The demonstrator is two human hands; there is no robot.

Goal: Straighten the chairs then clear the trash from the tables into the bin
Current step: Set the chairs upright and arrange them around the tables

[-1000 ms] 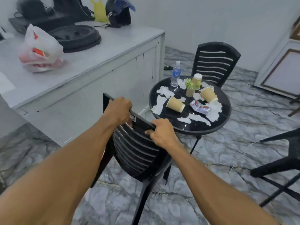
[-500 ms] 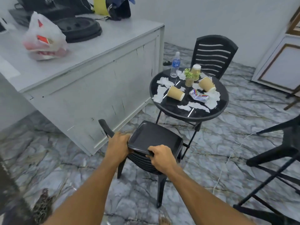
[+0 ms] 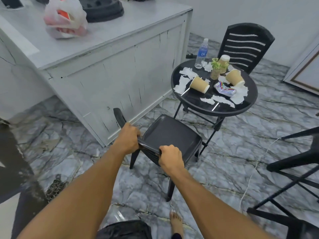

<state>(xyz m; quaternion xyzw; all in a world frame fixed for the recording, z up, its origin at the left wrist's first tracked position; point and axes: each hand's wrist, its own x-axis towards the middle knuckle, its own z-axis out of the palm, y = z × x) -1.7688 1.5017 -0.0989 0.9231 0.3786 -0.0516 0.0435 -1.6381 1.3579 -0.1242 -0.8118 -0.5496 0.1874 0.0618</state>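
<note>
A black plastic chair [image 3: 170, 133] stands upright on the floor, its seat facing the round black table [image 3: 248, 107]. My left hand [image 3: 128, 138] and my right hand [image 3: 170, 157] both grip the top of its backrest. On the table lie two tipped paper cups [image 3: 199, 84], an upright lidded cup [image 3: 224, 62], a water bottle [image 3: 201, 53], a small plant pot [image 3: 215, 71], a colourful wrapper [image 3: 224, 88] and several torn white tissues [image 3: 222, 100]. A second black chair [image 3: 245, 45] stands behind the table.
A grey counter [image 3: 112, 66] runs along the left, close to the chair, with a plastic bag [image 3: 64, 19] and a black round object [image 3: 103, 8] on it. Another dark chair frame [image 3: 296, 161] sits at the right. My bare foot [image 3: 177, 223] is below.
The chair went from tilted up in my hands to standing on its legs on the floor. My hands stayed on the backrest and the view dropped closer.
</note>
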